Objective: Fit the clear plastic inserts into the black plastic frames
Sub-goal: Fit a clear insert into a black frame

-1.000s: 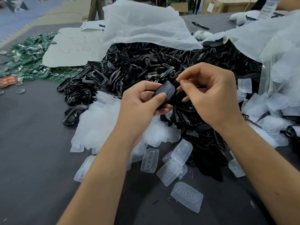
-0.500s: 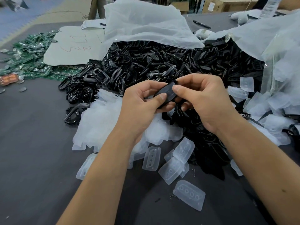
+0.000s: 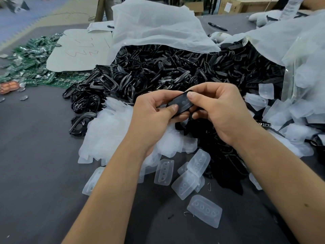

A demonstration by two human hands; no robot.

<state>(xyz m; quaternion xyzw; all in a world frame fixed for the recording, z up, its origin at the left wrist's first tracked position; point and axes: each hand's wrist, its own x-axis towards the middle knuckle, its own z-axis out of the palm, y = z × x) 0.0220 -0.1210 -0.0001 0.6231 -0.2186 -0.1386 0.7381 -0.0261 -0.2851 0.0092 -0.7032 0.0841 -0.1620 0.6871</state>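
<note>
Head view: at frame center your left hand (image 3: pixel 154 117) pinches the black frame (image 3: pixel 181 104) steady so your right hand (image 3: pixel 218 111) thumb can press the clear insert (image 3: pixel 184 103) in.

This looks like a small assembly workshop or factory floor, where one wide dark grey work table (image 3: pixel 35 164) carries loose parts in bulk: a great heap of black plastic frames (image 3: pixel 167 71) spilling from a white sack (image 3: pixel 154 25), drifts of clear plastic inserts (image 3: pixel 112 127), and a spread of green circuit boards (image 3: pixel 29 55) at the far left. A sheet of cardboard (image 3: pixel 79 51) with red scribbles and a black marker pen (image 3: pixel 217 26) lie among the stock, and what seem to be cardboard boxes (image 3: pixel 233 4) stand blurred beyond the table's far edge
</note>
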